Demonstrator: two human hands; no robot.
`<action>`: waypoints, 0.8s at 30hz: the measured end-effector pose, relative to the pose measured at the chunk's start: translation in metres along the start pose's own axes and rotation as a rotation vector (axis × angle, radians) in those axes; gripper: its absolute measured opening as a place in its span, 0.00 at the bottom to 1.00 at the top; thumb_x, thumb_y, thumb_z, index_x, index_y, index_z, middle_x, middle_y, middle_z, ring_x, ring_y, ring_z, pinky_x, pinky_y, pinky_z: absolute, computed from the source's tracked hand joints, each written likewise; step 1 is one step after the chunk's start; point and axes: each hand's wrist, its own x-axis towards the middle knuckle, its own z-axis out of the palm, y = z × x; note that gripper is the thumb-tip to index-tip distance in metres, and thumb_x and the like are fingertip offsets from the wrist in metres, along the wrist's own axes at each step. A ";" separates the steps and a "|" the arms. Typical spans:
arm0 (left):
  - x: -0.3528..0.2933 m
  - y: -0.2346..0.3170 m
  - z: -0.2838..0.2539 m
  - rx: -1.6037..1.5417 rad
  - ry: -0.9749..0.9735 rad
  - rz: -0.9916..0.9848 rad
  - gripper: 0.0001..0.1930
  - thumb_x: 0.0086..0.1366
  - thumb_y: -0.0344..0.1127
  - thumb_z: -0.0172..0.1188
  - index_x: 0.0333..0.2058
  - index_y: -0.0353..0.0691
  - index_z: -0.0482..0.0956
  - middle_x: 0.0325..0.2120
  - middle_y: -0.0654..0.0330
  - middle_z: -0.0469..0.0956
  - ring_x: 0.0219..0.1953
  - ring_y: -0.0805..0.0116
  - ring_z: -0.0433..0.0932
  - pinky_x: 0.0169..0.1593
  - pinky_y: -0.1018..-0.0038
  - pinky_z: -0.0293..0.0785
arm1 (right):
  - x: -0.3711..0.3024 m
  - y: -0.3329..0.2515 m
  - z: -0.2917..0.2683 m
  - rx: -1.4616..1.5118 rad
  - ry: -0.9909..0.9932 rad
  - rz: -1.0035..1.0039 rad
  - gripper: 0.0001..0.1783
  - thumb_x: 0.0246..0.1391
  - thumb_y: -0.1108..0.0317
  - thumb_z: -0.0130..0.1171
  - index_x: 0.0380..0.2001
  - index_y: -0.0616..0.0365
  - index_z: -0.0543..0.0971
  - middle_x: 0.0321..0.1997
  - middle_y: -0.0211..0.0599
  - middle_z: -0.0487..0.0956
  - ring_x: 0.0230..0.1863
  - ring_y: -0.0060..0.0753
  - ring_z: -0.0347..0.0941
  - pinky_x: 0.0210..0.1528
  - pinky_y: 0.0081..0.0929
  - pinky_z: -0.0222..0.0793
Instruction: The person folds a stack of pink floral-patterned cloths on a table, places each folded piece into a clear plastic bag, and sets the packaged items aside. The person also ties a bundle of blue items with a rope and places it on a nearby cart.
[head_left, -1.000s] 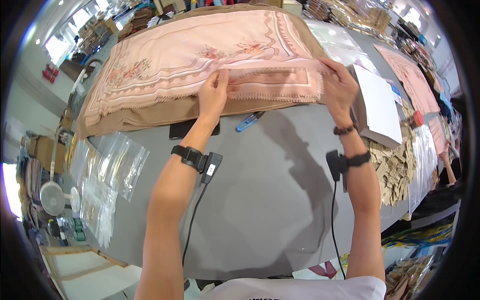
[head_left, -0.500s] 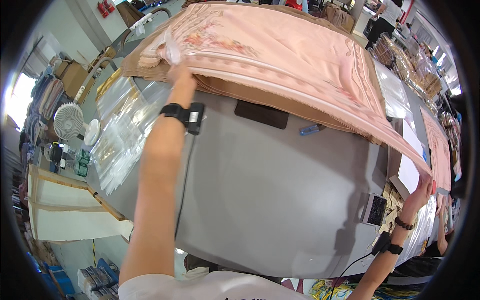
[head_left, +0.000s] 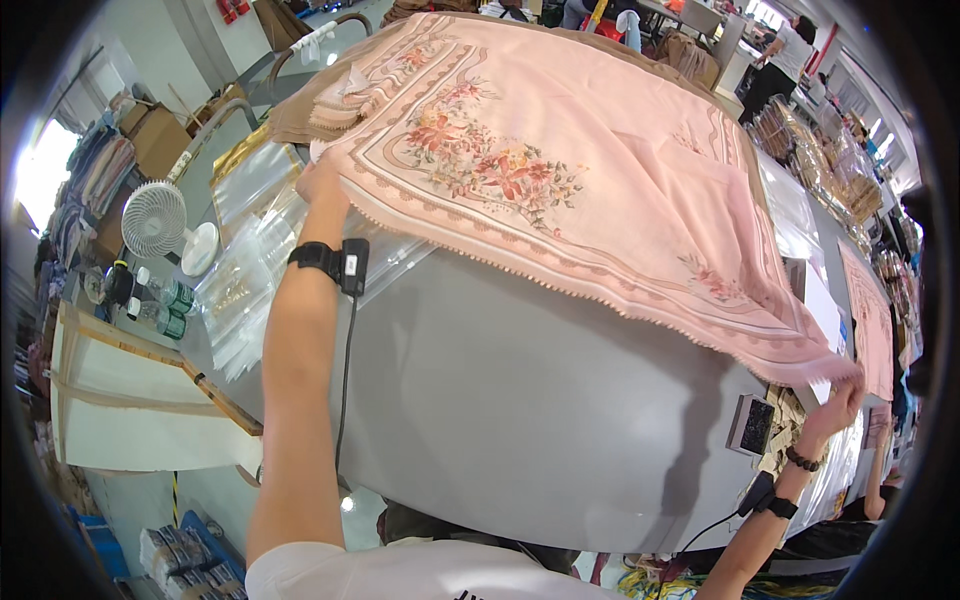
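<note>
My left hand point(head_left: 320, 182): it is closed on the near left edge of the cloth; the fingers are partly hidden, so I cannot tell each one.
My right hand point(head_left: 836, 408): its fingers are pinched together on the near right corner of the cloth, arm stretched out to the side.
Pink cloth point(head_left: 600, 190): it spreads between my two hands and beyond them, with flowers printed nearest to my left hand; its near edge sags between the hands.
Wrists: a black band point(head_left: 317, 258) with a small device is on my left one; a bead bracelet point(head_left: 802, 459) is on my right one.
Dark-topped small box point(head_left: 751, 425): just to the left of my right hand, on the grey table point(head_left: 520, 400).
Clear bags point(head_left: 245, 300): below my left hand and to its left.
White fan point(head_left: 153, 220): farther left of that hand.
Brown cloth point(head_left: 300, 115): just beyond my left hand, under the pink one.
</note>
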 end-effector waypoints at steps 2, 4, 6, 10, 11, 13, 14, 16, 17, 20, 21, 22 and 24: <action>-0.034 0.001 0.010 0.151 -0.151 0.259 0.13 0.60 0.31 0.69 0.43 0.31 0.84 0.39 0.61 0.84 0.37 0.69 0.81 0.42 0.73 0.77 | -0.035 -0.029 0.045 -0.109 -0.323 -0.120 0.13 0.68 0.74 0.53 0.52 0.66 0.80 0.52 0.34 0.80 0.48 0.24 0.76 0.50 0.23 0.74; -0.075 0.006 0.029 0.206 -0.279 0.376 0.09 0.58 0.31 0.71 0.35 0.31 0.85 0.33 0.61 0.84 0.35 0.71 0.80 0.40 0.74 0.76 | -0.082 -0.064 0.095 -0.144 -0.673 -0.170 0.12 0.65 0.81 0.53 0.49 0.64 0.82 0.44 0.34 0.83 0.42 0.22 0.78 0.45 0.20 0.75; -0.123 0.011 0.041 0.555 -0.311 0.498 0.09 0.57 0.30 0.71 0.33 0.31 0.84 0.31 0.60 0.83 0.32 0.72 0.78 0.38 0.73 0.75 | -0.127 -0.100 0.152 -0.087 -0.950 -0.257 0.15 0.52 0.86 0.60 0.42 0.62 0.84 0.37 0.34 0.84 0.37 0.24 0.80 0.41 0.20 0.76; -0.221 0.009 0.053 0.693 -0.484 0.755 0.06 0.57 0.27 0.70 0.31 0.33 0.82 0.30 0.57 0.82 0.29 0.69 0.78 0.37 0.71 0.75 | -0.192 -0.155 0.248 0.064 -1.186 -0.685 0.16 0.47 0.78 0.68 0.42 0.54 0.86 0.27 0.33 0.81 0.28 0.32 0.76 0.32 0.28 0.70; -0.242 0.005 0.056 0.575 -0.530 0.852 0.06 0.56 0.25 0.69 0.33 0.34 0.83 0.31 0.57 0.82 0.32 0.68 0.80 0.39 0.71 0.76 | -0.202 -0.163 0.267 0.148 -1.150 -0.773 0.15 0.50 0.77 0.68 0.43 0.56 0.85 0.28 0.33 0.81 0.25 0.30 0.73 0.30 0.28 0.69; -0.274 -0.002 0.053 0.430 -0.629 1.021 0.12 0.52 0.21 0.66 0.36 0.36 0.86 0.34 0.58 0.82 0.37 0.64 0.82 0.41 0.71 0.78 | -0.213 -0.173 0.291 0.103 -1.164 -0.630 0.21 0.50 0.75 0.70 0.49 0.53 0.83 0.26 0.32 0.81 0.26 0.26 0.72 0.31 0.27 0.68; -0.286 -0.005 0.049 0.429 -0.682 1.069 0.15 0.49 0.19 0.65 0.38 0.38 0.86 0.35 0.57 0.83 0.37 0.61 0.82 0.41 0.69 0.78 | -0.214 -0.174 0.300 0.109 -1.250 -0.463 0.22 0.51 0.74 0.70 0.51 0.53 0.82 0.26 0.32 0.81 0.27 0.25 0.72 0.32 0.27 0.68; -0.302 -0.009 0.043 0.402 -0.767 1.108 0.21 0.45 0.17 0.63 0.40 0.40 0.87 0.37 0.57 0.83 0.39 0.58 0.82 0.43 0.68 0.78 | -0.211 -0.172 0.311 0.161 -1.407 -0.175 0.24 0.51 0.74 0.70 0.53 0.53 0.81 0.27 0.34 0.81 0.28 0.25 0.73 0.33 0.27 0.69; -0.308 -0.011 0.040 0.373 -0.799 1.099 0.24 0.43 0.16 0.62 0.42 0.40 0.87 0.37 0.58 0.83 0.40 0.58 0.82 0.44 0.69 0.79 | -0.208 -0.170 0.317 0.105 -1.443 -0.158 0.24 0.52 0.73 0.70 0.54 0.53 0.81 0.27 0.35 0.82 0.28 0.26 0.73 0.34 0.27 0.70; -0.322 -0.015 0.033 0.305 -0.865 1.026 0.22 0.48 0.15 0.61 0.43 0.38 0.87 0.40 0.56 0.84 0.41 0.58 0.83 0.46 0.69 0.79 | -0.199 -0.159 0.329 0.146 -1.549 -0.240 0.23 0.51 0.74 0.69 0.53 0.57 0.81 0.27 0.42 0.82 0.28 0.33 0.77 0.35 0.29 0.72; -0.325 -0.016 0.031 0.281 -0.865 0.988 0.22 0.50 0.15 0.61 0.44 0.38 0.86 0.40 0.56 0.84 0.42 0.58 0.83 0.46 0.69 0.79 | -0.197 -0.156 0.331 0.155 -1.567 -0.239 0.22 0.51 0.74 0.69 0.52 0.58 0.82 0.27 0.42 0.82 0.28 0.31 0.76 0.35 0.29 0.72; -0.328 -0.018 0.030 0.265 -0.860 0.942 0.21 0.52 0.15 0.61 0.45 0.38 0.85 0.41 0.55 0.84 0.42 0.58 0.83 0.46 0.68 0.79 | -0.196 -0.153 0.331 0.094 -1.600 -0.195 0.21 0.52 0.74 0.69 0.51 0.58 0.82 0.26 0.43 0.82 0.28 0.30 0.76 0.35 0.29 0.71; -0.332 -0.025 0.027 0.217 -0.850 0.791 0.19 0.57 0.19 0.63 0.48 0.38 0.84 0.40 0.54 0.85 0.41 0.62 0.84 0.46 0.69 0.79 | -0.192 -0.153 0.325 0.124 -1.506 -0.236 0.16 0.52 0.74 0.68 0.46 0.60 0.83 0.26 0.42 0.82 0.28 0.30 0.76 0.35 0.28 0.71</action>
